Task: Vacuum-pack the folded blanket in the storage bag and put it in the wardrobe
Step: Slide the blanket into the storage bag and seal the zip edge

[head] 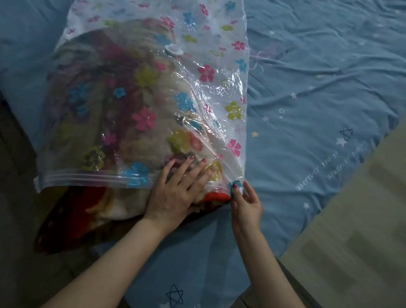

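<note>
Lying across a blue bed sheet (321,94) printed with stars and pale lettering is a clear plastic storage bag (205,33) patterned with pink, blue and yellow-green flowers. Inside it sits the folded blanket (119,100), a thick fleece in beige, dark red and brown, filling the nearer two-thirds of the bag. The far end of the bag is flat and holds nothing that shows. A round white valve (173,49) sits on the upper face of the bag, above the far edge of the blanket.

The bag's mouth faces the person, and its zip strip (94,178) runs along the near edge, unsealed. The blanket's near end spills out past the strip onto the sheet, red and brown folds showing bare below the plastic.

The left hand (178,188) lies flat on the plastic, fingers spread, pressing down on the blanket near the right end of the mouth. The right hand (245,201) pinches the right corner of the bag's mouth between thumb and fingertips, just beside the left hand. A pale green surface (366,213) borders the sheet at the right.
</note>
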